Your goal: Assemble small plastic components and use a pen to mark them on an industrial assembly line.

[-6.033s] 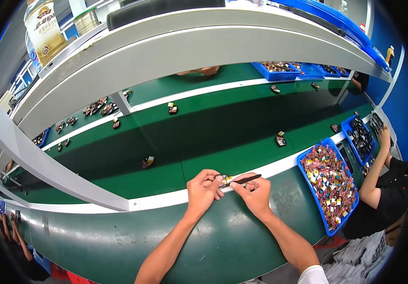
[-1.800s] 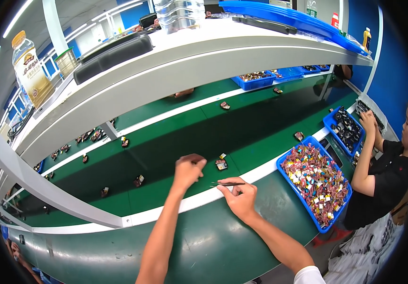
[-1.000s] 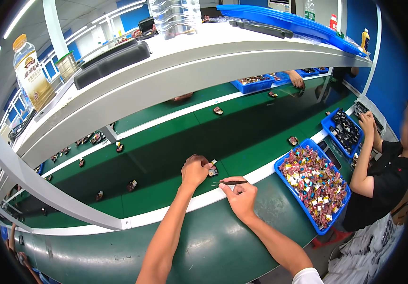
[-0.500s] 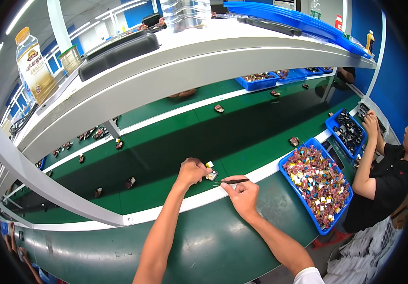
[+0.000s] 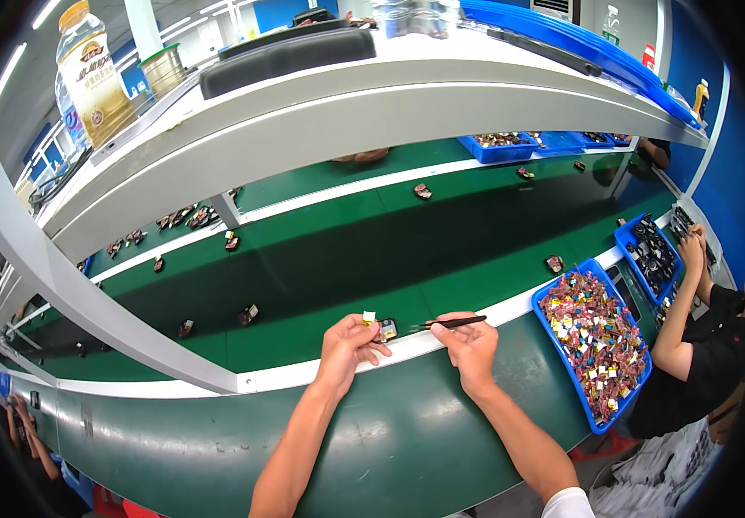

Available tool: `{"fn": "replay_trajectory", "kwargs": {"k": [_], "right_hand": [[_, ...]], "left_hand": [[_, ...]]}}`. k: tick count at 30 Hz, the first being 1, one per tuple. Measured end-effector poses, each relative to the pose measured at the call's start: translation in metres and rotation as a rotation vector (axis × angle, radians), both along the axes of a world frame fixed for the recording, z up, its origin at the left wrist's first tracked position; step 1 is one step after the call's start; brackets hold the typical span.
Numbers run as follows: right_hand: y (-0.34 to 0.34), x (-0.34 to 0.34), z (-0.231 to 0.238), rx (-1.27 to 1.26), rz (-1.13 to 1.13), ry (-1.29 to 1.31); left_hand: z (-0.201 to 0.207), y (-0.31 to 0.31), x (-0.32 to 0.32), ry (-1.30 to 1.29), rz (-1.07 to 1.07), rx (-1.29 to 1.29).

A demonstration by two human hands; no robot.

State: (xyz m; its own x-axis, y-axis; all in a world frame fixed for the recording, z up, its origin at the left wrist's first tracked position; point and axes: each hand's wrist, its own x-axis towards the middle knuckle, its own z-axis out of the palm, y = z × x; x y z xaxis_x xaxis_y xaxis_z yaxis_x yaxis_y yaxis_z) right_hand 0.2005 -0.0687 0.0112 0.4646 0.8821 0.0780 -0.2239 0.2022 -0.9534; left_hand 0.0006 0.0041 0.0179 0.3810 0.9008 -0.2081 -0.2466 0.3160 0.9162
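My left hand (image 5: 345, 352) is closed on a small electronic part (image 5: 387, 329) with a dark body, a pale face and a white-and-yellow tab. It holds the part at the fingertips, over the near edge of the green belt. In my right hand (image 5: 471, 354) is a pair of black tweezers (image 5: 463, 322), pinched between thumb and fingers. The tweezers' thin tips point left toward the part, with a small gap between them. Whether the part touches the belt I cannot tell.
A blue tray (image 5: 595, 345) heaped with small wired parts stands at right, a second blue tray (image 5: 649, 259) of black pieces beyond it. A co-worker's hands (image 5: 694, 246) work there. Similar parts (image 5: 250, 314) lie along the belt (image 5: 329, 285). A grey shelf (image 5: 372, 104) spans above.
My left hand has turned over from its downward pinch, and its fingers now show around the part. My right hand keeps the tweezers, their tips pointing left. The whole view has shifted slightly.
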Motion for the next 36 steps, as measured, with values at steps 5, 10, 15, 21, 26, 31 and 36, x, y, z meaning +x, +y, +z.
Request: {"fn": "replay_trajectory", "kwargs": {"k": [5,10,15,21,26,31,36], "right_hand": [[-0.005,-0.006,0.009,-0.008,0.1,0.017],[-0.006,-0.007,-0.007,0.111,0.128,-0.161],[-0.007,-0.014,-0.006,0.078,0.114,-0.307],[-0.008,-0.015,-0.007,0.084,0.057,-0.453],[-0.008,-0.016,-0.01,0.079,0.046,-0.499],[-0.008,-0.015,-0.01,0.035,0.074,-0.465],[-0.007,-0.015,-0.001,-0.043,0.152,-0.152]], "left_hand": [[-0.01,-0.013,0.006,-0.017,0.039,0.159],[-0.022,-0.02,0.014,-0.023,0.036,0.207],[-0.022,-0.026,0.019,0.044,0.13,0.293],[-0.021,-0.03,0.024,0.102,0.174,0.329],[-0.024,-0.032,0.025,0.153,0.184,0.386],[-0.026,-0.032,0.025,0.177,0.181,0.418],[-0.022,-0.034,0.026,0.204,0.175,0.446]]}}
